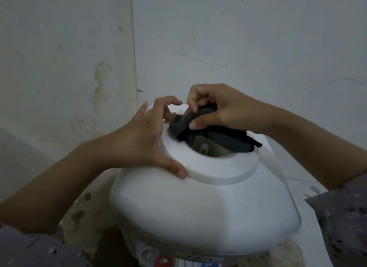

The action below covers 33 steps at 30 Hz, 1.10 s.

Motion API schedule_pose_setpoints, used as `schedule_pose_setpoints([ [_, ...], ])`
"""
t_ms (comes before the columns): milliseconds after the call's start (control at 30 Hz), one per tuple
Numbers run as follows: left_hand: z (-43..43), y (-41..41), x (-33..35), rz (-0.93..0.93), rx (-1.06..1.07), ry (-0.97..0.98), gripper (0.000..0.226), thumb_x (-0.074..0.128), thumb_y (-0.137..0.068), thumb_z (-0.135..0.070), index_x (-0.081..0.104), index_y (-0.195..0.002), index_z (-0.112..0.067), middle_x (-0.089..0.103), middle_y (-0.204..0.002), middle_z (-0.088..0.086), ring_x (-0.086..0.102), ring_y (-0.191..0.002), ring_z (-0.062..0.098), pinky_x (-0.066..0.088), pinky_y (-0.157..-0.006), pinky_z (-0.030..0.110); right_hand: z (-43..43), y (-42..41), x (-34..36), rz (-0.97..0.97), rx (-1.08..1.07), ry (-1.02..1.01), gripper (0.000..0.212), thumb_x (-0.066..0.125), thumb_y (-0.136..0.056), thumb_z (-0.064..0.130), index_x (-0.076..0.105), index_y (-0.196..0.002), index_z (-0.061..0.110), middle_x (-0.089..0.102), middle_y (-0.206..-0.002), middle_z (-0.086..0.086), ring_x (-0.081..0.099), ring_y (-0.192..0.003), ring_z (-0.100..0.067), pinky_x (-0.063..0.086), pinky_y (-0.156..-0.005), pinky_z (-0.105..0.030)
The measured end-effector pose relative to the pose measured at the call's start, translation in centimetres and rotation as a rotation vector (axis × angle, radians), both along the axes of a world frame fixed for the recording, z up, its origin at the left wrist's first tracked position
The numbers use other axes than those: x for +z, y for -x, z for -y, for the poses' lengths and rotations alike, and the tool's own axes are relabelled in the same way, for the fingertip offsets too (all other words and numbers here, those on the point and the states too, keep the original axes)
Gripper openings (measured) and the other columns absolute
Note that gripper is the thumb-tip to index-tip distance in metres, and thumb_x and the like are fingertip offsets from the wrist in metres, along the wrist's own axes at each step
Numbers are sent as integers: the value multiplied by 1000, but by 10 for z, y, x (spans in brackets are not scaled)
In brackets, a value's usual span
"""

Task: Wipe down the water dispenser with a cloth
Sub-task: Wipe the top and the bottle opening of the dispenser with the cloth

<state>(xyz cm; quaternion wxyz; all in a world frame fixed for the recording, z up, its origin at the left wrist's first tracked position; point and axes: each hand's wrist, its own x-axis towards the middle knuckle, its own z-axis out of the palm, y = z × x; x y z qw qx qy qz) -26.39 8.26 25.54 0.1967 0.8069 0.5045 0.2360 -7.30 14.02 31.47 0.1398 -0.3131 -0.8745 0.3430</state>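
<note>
The white water dispenser (198, 207) fills the middle of the view, seen from above, with a raised round collar (218, 171) around its open top hole. A dark grey cloth (214, 136) lies bunched across the far side of that hole. My right hand (224, 109) pinches the cloth from above with fingers and thumb. My left hand (147, 139) rests on the collar's left rim, thumb pressed against its front edge, fingers spread over the far edge. A small white spike shows down inside the hole.
The dispenser stands in a corner of stained white walls (79, 58), close behind and to the left. A red tap (163, 260) and a blue tap (207, 264) peek out under the front. Pale floor (309, 187) shows to the right.
</note>
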Motion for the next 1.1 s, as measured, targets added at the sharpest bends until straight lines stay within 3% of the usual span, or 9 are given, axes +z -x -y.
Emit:
schedule_pose_setpoints([
  [133,-1,0,-1,11,-8,-27,109,55,-23,-92,-7,-111,-71,34,-107,-29,22,-108,-32,20,-114,47,18,-5,6,154,147,6,26,68,-80,-1,46,-78,13,67,-73,7,54,-65,-2,40,-63,-10],
  [300,-1,1,-1,-35,20,-27,113,60,-24,-88,-10,-112,-72,38,-105,-28,19,-106,-34,17,-115,48,23,-26,20,332,221,69,29,66,-79,-5,43,-76,12,72,-88,10,59,-91,-16,44,-73,-15],
  [400,0,1,-2,-29,16,-9,111,56,-25,-91,-9,-112,-73,38,-106,-29,21,-108,-32,13,-116,47,19,-39,29,421,183,70,27,64,-80,-7,46,-78,13,72,-88,10,60,-90,-14,46,-73,-16],
  [500,0,1,-1,-37,20,0,111,58,-25,-89,-8,-112,-73,38,-107,-28,21,-109,-32,11,-116,46,8,-48,28,251,-51,56,21,64,-82,-2,54,-78,16,69,-84,5,61,-75,-10,49,-63,-17],
  [633,-1,0,-3,-41,28,-18,107,52,-24,-94,-9,-110,-74,37,-111,-26,29,-122,-13,-2,-117,39,-4,-51,12,-45,-383,-35,16,68,-81,7,56,-79,18,62,-78,2,55,-67,-6,46,-60,-15],
  [767,-3,2,-3,-48,14,-12,107,57,-26,-90,-9,-109,-75,35,-109,-33,20,-111,-32,3,-117,36,-10,-39,-2,-26,-460,-274,18,69,-79,14,54,-76,23,57,-75,15,51,-66,-5,40,-61,-12],
  [900,-5,1,-1,-55,8,-11,108,57,-24,-90,-10,-108,-76,34,-108,-34,22,-111,-30,-6,-114,29,-13,-14,-11,4,-296,-364,24,71,-77,13,51,-75,26,59,-78,14,56,-76,-10,39,-65,-12],
  [1000,-5,1,0,-46,6,-2,108,62,-26,-84,-9,-107,-77,30,-107,-36,17,-106,-35,7,-116,35,-13,-1,-13,83,-122,-349,24,71,-77,12,51,-78,26,61,-81,11,57,-79,-8,43,-71,-20],
  [1100,-4,2,-1,-53,-4,-12,106,60,-28,-87,-8,-109,-76,33,-109,-36,15,-108,-36,4,-117,39,-16,-5,-6,327,-63,-416,24,71,-78,19,50,-81,30,58,-81,15,53,-80,-5,42,-72,-26],
])
